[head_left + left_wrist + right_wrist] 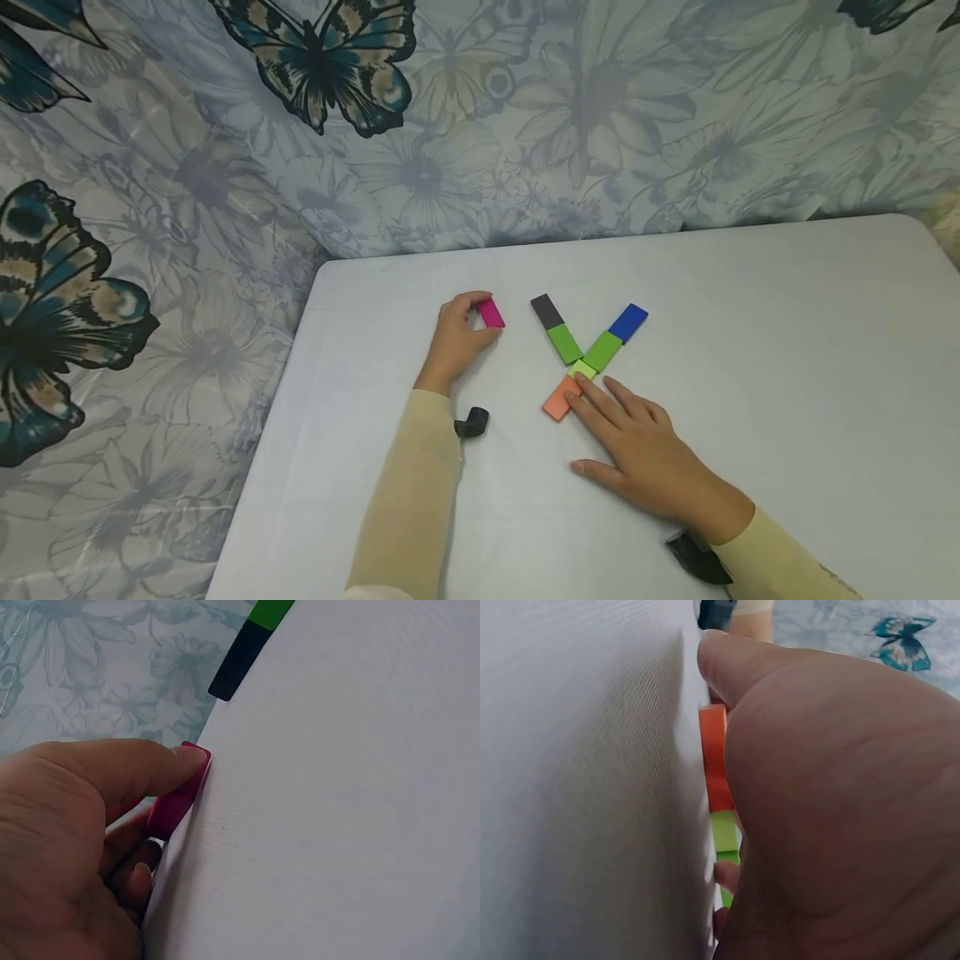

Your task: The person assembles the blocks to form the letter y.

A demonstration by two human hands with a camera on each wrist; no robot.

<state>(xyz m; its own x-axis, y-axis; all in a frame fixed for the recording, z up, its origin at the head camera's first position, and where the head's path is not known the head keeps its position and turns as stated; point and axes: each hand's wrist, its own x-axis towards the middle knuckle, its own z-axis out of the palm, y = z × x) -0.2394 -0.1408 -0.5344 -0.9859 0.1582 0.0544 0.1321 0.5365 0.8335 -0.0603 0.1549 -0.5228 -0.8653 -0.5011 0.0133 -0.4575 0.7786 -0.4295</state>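
Observation:
Between thumb and finger, my left hand (456, 340) pinches a magenta block (491, 313) by its two ends, low at the table. Right of it, flat blocks form a Y shape. Its left arm is a dark grey block (547, 311) and a green block (564, 344); its right arm is a blue block (628, 322) and another green block (602, 352). A small light green block (582, 369) sits where they meet, with an orange block (561, 400) below. My right hand (645, 454) lies spread, fingertips on the orange and light green blocks.
A white-covered table (787, 350) bears the blocks. Behind it and on the left hangs grey floral fabric with butterflies (318, 62). A black wrist device (472, 422) shows beside the left sleeve, another black device (699, 557) under the right wrist.

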